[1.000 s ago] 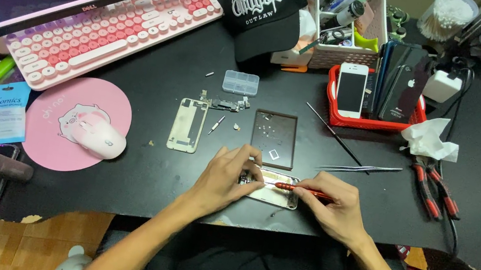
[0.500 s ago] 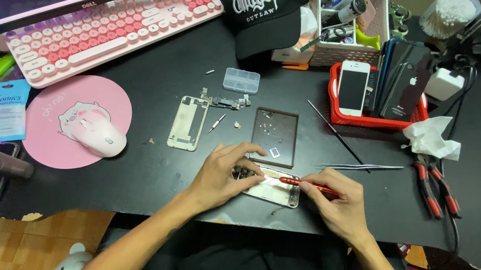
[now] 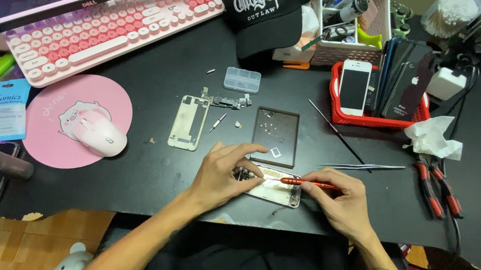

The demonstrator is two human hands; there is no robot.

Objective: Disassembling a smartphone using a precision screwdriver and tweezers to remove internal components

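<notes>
— Report on your hands?

— My left hand (image 3: 221,176) pressed down on the opened phone frame (image 3: 271,188) at the bench's (image 3: 136,163) near edge, fingers spread, clamped on nothing. My right hand (image 3: 340,202) was pinched shut on a red screwdriver (image 3: 306,183), tip over the frame.

— Beyond that?

— A dark parts mat (image 3: 275,136) just behind, tweezers (image 3: 363,167) to its right, a detached back plate (image 3: 189,122) to its left. Farther off, a red tray of phones (image 3: 375,120).

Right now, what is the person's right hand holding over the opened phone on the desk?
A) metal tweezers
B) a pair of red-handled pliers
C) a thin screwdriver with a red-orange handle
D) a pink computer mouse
C: the right hand grips a thin screwdriver with a red-orange handle, its tip toward the opened phone that the left hand steadies.
</notes>
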